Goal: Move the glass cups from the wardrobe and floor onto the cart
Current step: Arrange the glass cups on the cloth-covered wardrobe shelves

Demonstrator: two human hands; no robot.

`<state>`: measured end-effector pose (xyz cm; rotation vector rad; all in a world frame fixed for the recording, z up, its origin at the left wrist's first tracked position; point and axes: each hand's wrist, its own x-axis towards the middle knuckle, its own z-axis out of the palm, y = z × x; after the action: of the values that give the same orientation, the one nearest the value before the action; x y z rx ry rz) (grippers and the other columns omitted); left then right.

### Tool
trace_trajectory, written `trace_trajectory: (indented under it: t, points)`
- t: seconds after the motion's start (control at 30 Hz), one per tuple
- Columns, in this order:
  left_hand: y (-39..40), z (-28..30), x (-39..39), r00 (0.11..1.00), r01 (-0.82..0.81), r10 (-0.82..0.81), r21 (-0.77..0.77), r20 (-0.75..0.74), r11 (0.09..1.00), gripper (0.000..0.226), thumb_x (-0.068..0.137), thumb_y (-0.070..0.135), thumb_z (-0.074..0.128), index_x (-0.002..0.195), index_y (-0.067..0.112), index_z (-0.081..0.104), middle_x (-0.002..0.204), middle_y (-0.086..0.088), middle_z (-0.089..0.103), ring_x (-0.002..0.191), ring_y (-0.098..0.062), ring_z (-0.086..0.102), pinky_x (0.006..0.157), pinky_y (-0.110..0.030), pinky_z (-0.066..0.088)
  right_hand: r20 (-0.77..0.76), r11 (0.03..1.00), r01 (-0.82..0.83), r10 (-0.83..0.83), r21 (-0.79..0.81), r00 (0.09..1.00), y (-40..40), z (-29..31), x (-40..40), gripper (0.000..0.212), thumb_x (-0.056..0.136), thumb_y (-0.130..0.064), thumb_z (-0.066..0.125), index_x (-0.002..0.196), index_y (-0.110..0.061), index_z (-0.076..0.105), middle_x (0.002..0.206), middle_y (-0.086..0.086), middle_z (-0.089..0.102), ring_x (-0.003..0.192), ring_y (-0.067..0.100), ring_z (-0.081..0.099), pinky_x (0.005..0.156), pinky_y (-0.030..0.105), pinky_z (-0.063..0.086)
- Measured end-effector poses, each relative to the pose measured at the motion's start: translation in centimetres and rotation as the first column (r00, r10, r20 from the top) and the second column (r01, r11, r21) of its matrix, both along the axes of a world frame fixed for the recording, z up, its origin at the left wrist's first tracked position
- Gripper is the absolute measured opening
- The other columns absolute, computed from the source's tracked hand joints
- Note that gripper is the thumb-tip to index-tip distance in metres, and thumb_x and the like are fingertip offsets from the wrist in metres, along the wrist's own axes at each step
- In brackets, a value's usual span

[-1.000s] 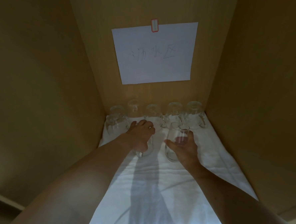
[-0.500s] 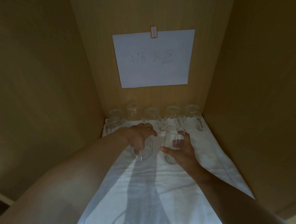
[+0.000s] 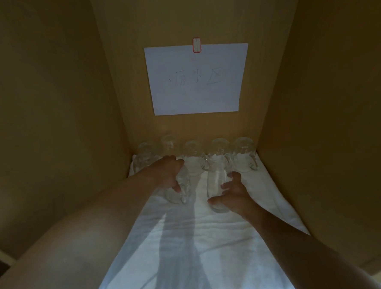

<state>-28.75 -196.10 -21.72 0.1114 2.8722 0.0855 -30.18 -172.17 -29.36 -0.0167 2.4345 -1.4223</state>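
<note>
Both my hands reach deep into a wooden wardrobe compartment. My left hand grips a clear glass cup from above, fingers curled over its top. My right hand wraps around a taller clear glass cup from the right side, thumb in front, fingers behind. Both cups stand on a white cloth. Behind them several glass cups stand upside down in a row along the back wall.
The wardrobe's side walls close in on the left and right. A white paper sheet with handwriting hangs on the back panel. The cloth covers the shelf from the cups to the front edge.
The view has pulled back slightly and tilted down. Both hands keep their hold on the two cups, which sit a little nearer the front than before.
</note>
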Motion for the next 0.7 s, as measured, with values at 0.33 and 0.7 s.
trace_trajectory:
  t: [0.33,0.7]
  points:
    - [-0.5,-0.8,-0.2,0.986,-0.051,0.054,0.021,-0.156,0.998,0.084,0.076,0.047,0.084,0.140,0.006,0.048,0.125,-0.017,0.051,0.117,-0.033,0.051,0.091,-0.041,0.049,-0.171,0.816,-0.168,0.309,0.553,0.936,-0.3,5.4,-2.1,0.101,0.055,-0.033,0.095,0.136,-0.037,0.035,0.115,0.003,0.055,0.110,0.028,0.056,0.092,0.045,0.052]
    - [0.0,-1.0,-0.2,0.963,-0.152,0.155,0.031,-0.219,0.988,0.080,0.077,0.044,0.084,0.138,0.007,0.048,0.128,-0.015,0.053,0.122,-0.032,0.050,0.093,-0.041,0.049,-0.151,0.386,-0.165,0.667,0.908,0.730,-3.6,8.6,-3.7,0.100,0.064,-0.026,0.092,0.150,-0.024,0.041,0.128,0.010,0.045,0.121,0.034,0.043,0.088,0.044,0.051]
